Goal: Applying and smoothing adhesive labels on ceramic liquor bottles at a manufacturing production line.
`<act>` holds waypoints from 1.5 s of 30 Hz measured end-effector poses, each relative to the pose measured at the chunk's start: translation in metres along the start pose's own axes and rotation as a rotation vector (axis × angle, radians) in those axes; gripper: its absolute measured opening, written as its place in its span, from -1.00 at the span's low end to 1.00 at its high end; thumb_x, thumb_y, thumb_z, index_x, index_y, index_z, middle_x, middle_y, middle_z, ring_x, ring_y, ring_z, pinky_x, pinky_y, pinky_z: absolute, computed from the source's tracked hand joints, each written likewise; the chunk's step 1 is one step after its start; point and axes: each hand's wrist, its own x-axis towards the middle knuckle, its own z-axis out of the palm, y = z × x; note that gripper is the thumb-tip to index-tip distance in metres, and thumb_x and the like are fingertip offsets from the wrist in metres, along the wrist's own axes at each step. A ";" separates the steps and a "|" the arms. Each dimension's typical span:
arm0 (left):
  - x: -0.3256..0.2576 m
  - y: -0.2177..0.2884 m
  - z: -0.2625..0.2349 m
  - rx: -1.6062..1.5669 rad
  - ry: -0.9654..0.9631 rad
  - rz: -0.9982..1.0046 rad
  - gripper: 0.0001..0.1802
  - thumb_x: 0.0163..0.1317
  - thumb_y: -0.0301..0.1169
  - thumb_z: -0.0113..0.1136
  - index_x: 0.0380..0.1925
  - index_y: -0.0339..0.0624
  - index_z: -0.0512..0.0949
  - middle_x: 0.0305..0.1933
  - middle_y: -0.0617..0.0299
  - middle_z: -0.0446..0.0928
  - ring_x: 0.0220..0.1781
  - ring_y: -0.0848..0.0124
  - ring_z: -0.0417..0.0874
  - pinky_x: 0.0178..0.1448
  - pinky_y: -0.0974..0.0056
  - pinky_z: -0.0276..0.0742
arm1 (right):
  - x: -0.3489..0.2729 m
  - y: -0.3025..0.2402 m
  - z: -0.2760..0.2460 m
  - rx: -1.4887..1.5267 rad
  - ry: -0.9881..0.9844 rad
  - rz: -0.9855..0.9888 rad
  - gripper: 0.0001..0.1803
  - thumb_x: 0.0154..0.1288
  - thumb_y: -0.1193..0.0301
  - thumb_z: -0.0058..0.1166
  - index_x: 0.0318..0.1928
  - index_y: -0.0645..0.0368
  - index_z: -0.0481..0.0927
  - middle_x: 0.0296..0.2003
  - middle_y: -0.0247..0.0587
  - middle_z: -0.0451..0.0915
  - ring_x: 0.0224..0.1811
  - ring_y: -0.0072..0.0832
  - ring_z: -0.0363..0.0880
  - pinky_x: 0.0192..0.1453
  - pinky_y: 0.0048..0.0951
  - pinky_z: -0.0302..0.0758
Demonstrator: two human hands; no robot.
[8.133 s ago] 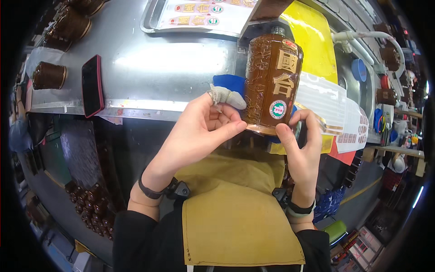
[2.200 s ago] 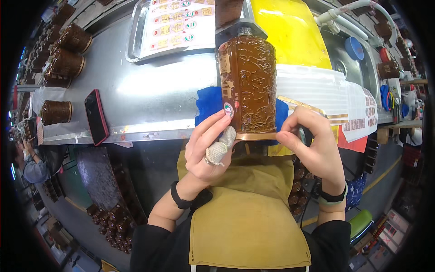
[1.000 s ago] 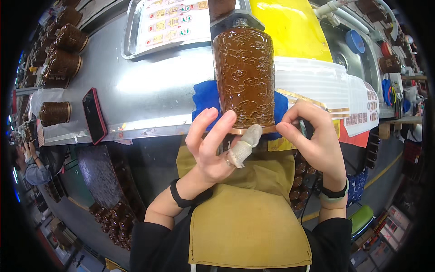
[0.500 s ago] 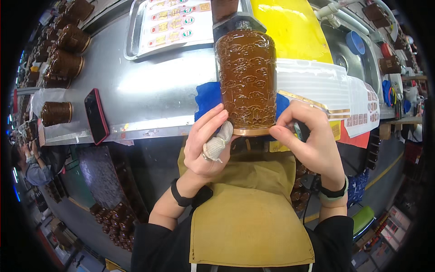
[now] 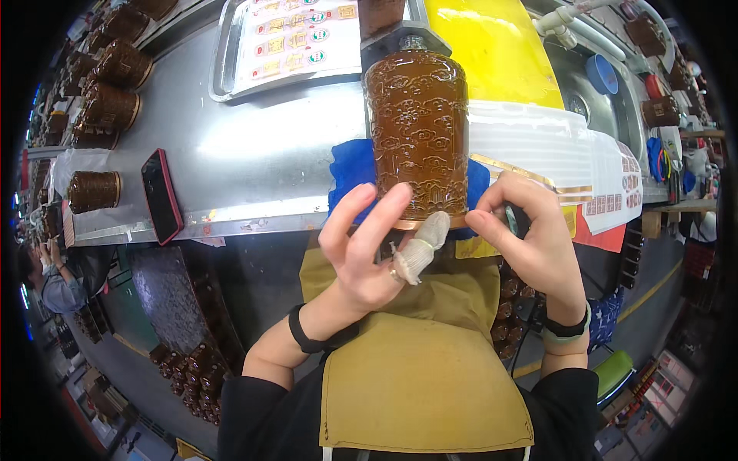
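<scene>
A brown glazed bottle (image 5: 419,131) with raised relief lies on its side, its neck away from me and its base at the counter's front edge. A gold strip (image 5: 411,225) runs along the base rim. My left hand (image 5: 361,257) has its fingers spread beside the bottle. Its thumb, in a pale cloth finger cover (image 5: 424,246), presses on the strip. At the strip's right end, my right hand (image 5: 530,230) pinches with thumb and forefinger. A small greyish-green item (image 5: 510,219) shows inside that hand, its kind unclear. Blue cloth (image 5: 350,173) lies under the bottle.
A metal tray (image 5: 223,77) with label sheets stands far left of the bottle. A phone (image 5: 160,196) lies on the left. Loose gold strips (image 5: 530,173) rest on white sheeting (image 5: 530,131) at right. A blue bowl (image 5: 602,74) sits by the sink. Brown bottles (image 5: 111,105) line the left.
My left hand has turned and its covered thumb has moved right along the base. Its fingers are more spread. My right hand stays at the strip's right end.
</scene>
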 end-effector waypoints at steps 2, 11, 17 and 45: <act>0.002 -0.012 0.001 -0.128 -0.029 0.018 -0.76 0.04 -0.60 0.43 -0.25 -0.14 0.71 0.14 0.00 0.60 0.16 0.00 0.57 0.05 0.18 0.70 | 0.000 0.001 0.001 -0.003 -0.002 0.004 -0.82 0.23 0.47 0.33 -0.36 0.32 0.60 -0.45 -0.16 0.61 -0.40 -0.38 0.55 -0.25 -0.40 0.42; -0.017 -0.019 0.004 -0.271 0.057 -0.126 -0.76 0.00 -0.77 0.34 -0.29 -0.35 0.62 0.04 -0.01 0.64 0.04 -0.04 0.70 -0.03 0.12 0.76 | 0.001 -0.002 0.005 0.043 0.001 -0.035 -0.82 0.21 0.47 0.34 -0.37 0.31 0.60 -0.46 -0.15 0.60 -0.39 -0.33 0.56 -0.24 -0.38 0.42; -0.014 -0.013 0.000 -0.128 0.008 -0.059 -0.78 0.07 -0.73 0.34 -0.28 -0.27 0.65 0.14 -0.01 0.60 0.15 0.04 0.59 -0.08 0.22 0.72 | 0.000 0.001 0.004 0.029 0.002 -0.024 -0.82 0.22 0.46 0.34 -0.36 0.30 0.60 -0.45 -0.14 0.60 -0.39 -0.33 0.55 -0.25 -0.38 0.42; -0.013 -0.016 0.003 -0.087 0.003 0.002 -0.73 0.06 -0.70 0.37 -0.22 -0.20 0.68 0.17 -0.01 0.57 0.18 0.08 0.55 -0.14 0.32 0.75 | 0.000 -0.004 0.004 0.022 -0.013 -0.006 -0.80 0.23 0.45 0.33 -0.38 0.31 0.59 -0.46 -0.12 0.61 -0.39 -0.29 0.58 -0.25 -0.35 0.44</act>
